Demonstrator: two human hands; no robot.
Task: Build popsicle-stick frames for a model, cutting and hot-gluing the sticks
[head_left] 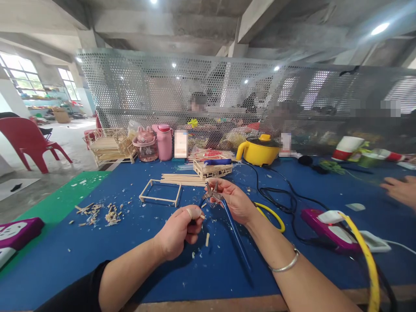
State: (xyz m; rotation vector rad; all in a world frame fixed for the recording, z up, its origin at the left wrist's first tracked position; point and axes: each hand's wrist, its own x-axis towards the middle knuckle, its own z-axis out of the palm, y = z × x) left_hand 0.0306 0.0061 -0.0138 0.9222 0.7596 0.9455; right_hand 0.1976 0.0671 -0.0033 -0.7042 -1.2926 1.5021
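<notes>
My left hand [178, 230] is closed in a pinch, and the tip of a small wooden stick [203, 217] pokes out between its thumb and fingers. In my right hand [236, 203] are diagonal cutting pliers with blue handles [234, 232]. Their jaws are spread and point upward, just above and right of my left hand, apart from the stick. One long handle hangs down over the table. A short wooden offcut [207, 239] lies below my hands. Just beyond them are a rectangular stick frame [159, 200], a bundle of long sticks [182, 179] and a small wooden lattice piece [214, 171].
Wood scraps [112, 214] litter the left side of the blue table. A yellow pot [260, 151], pink bottles [164, 143] and stacked stick racks [110, 147] line the back. On the right are a purple power strip [334, 229], cables and another person's hand [401, 190].
</notes>
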